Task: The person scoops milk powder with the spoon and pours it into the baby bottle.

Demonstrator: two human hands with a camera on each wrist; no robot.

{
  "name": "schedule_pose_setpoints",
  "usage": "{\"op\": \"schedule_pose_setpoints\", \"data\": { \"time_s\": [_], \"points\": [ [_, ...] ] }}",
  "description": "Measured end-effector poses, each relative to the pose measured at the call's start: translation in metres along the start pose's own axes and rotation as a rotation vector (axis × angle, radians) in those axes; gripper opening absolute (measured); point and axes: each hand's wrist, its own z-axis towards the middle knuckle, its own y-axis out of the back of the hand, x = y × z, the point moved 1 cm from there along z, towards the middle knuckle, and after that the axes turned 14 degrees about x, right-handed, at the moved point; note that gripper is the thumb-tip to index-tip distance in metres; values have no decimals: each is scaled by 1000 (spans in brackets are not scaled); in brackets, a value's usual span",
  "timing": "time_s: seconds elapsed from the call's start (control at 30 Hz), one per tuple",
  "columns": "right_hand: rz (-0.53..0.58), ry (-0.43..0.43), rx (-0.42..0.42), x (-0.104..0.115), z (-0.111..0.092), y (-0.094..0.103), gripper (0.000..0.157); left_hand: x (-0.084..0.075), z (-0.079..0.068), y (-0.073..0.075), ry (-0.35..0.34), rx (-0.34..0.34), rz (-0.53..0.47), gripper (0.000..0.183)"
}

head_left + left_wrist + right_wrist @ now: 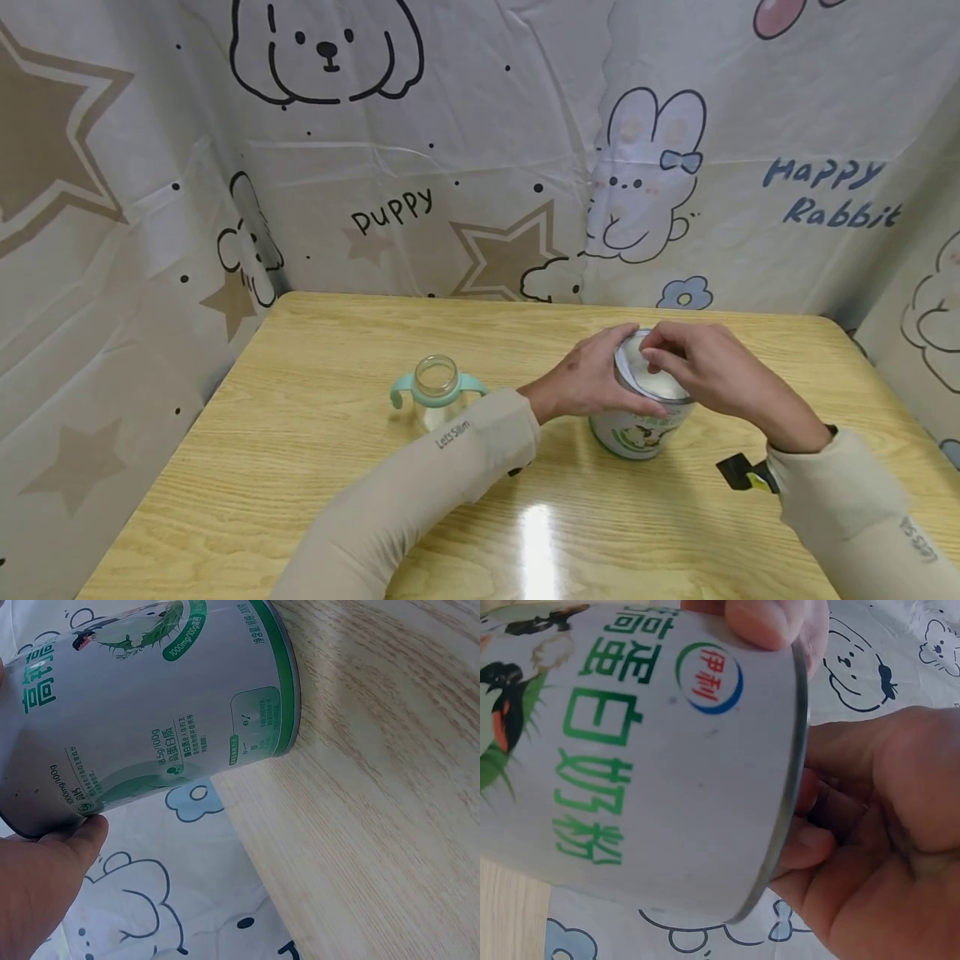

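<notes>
A white and green milk powder can (641, 433) stands on the table, leaning slightly. Spread around its upper part, my left hand (588, 375) grips it, with a thumb near the rim. My right hand (708, 362) is over the can's top, fingers curled inward at the pale surface within the rim. In the right wrist view, some fingers of the right hand (885, 825) pass behind the can's metal rim (791, 817), so what they touch or pinch is hidden. A clear baby bottle (437, 379) with mint-green handles stands left of the left hand, its top uncapped.
The wooden table (300, 467) has its back edge close behind the can. A printed cloth (480, 150) hangs behind and along both sides. A black strap piece (738, 472) sticks out from the right wrist. My left sleeve (450, 467) partly covers the bottle.
</notes>
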Motion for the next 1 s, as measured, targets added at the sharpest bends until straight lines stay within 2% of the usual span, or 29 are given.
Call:
{"op": "schedule_pose_setpoints", "data": {
  "time_s": [0.17,0.33,0.43,0.53,0.67,0.8,1.0],
  "points": [
    [12,5,61,-2,-3,2,12,1,0,0,17,8,2,104],
    [44,-3,78,-8,-5,6,15,1,1,0,-5,1,-1,103],
    [99,-44,84,-12,-7,9,18,1,1,1,-13,-2,-3,102],
    [177,-120,92,-18,-10,12,26,1,2,0,-8,0,-3,103],
    [260,-201,60,-27,-13,15,34,2,2,-1,2,-3,5,105],
    [318,-247,20,-37,-16,18,37,1,2,-1,11,-7,6,108],
    [480,-300,-23,-59,-25,20,39,0,3,-1,33,-7,8,109]
  ]
}}
